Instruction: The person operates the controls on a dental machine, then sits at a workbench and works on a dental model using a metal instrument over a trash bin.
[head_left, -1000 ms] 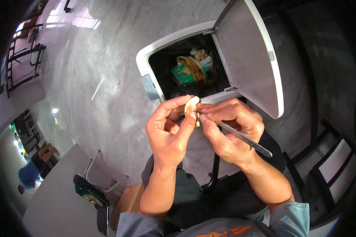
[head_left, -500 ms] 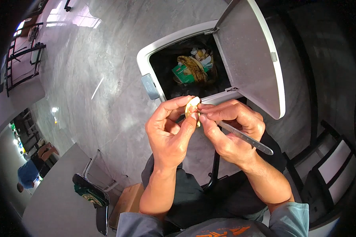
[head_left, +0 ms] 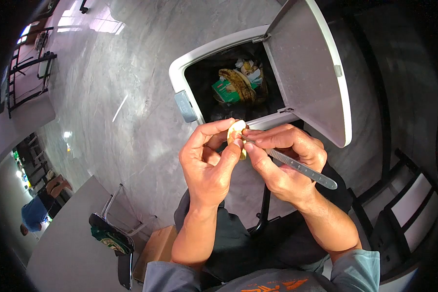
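Observation:
Between the thumb and fingers of my left hand (head_left: 207, 158) is a small, pale yellow, curved piece (head_left: 236, 127). Its kind I cannot make out, as the fingers cover part of it. My right hand (head_left: 289, 158) pinches a scalpel (head_left: 304, 170) with a flat metal handle bearing marks along its length. The scalpel's front end meets the pale piece, and its rear end sticks out below the right fingers. Both hands are close together, just in front of the near rim of an open trash bin (head_left: 180, 63).
Inside the bin lie a browned banana peel (head_left: 238, 83), a green box (head_left: 224, 92) and crumpled paper. The raised lid (head_left: 306, 63) stands to the right. A chair (head_left: 124, 253) and a cardboard box (head_left: 155, 250) are at lower left. Another person (head_left: 34, 214) is at far left.
The scalpel handle has rolled slightly, so its marked face shows differently. Both hands stay in nearly the same place, with the pale piece still held.

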Motion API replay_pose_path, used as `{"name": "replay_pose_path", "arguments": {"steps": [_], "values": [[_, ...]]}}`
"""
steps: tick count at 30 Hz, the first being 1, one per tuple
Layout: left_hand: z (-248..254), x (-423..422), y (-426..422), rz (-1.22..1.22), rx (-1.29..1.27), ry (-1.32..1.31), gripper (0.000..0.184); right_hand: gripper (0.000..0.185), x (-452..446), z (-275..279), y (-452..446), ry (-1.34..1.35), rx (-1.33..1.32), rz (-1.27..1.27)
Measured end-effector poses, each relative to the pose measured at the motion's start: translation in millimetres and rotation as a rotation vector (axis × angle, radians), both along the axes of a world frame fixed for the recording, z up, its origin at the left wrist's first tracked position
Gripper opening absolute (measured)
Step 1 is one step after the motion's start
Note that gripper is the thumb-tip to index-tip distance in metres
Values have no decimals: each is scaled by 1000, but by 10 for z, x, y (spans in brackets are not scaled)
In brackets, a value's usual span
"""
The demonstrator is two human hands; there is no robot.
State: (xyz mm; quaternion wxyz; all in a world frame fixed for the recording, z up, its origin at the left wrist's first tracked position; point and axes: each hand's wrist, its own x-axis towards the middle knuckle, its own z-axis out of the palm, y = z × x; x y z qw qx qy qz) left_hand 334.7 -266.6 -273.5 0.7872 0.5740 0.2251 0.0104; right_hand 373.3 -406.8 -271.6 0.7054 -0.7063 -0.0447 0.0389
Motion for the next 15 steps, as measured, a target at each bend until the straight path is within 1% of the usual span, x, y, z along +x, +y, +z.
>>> {"name": "replay_pose_path", "arguments": {"steps": [7, 15], "values": [[8, 9, -11, 8, 9, -6, 26, 9, 5, -9, -14, -6, -3, 16], [60, 33, 6, 4, 6, 58, 26, 10, 16, -58, -19, -51, 23, -7]]}}
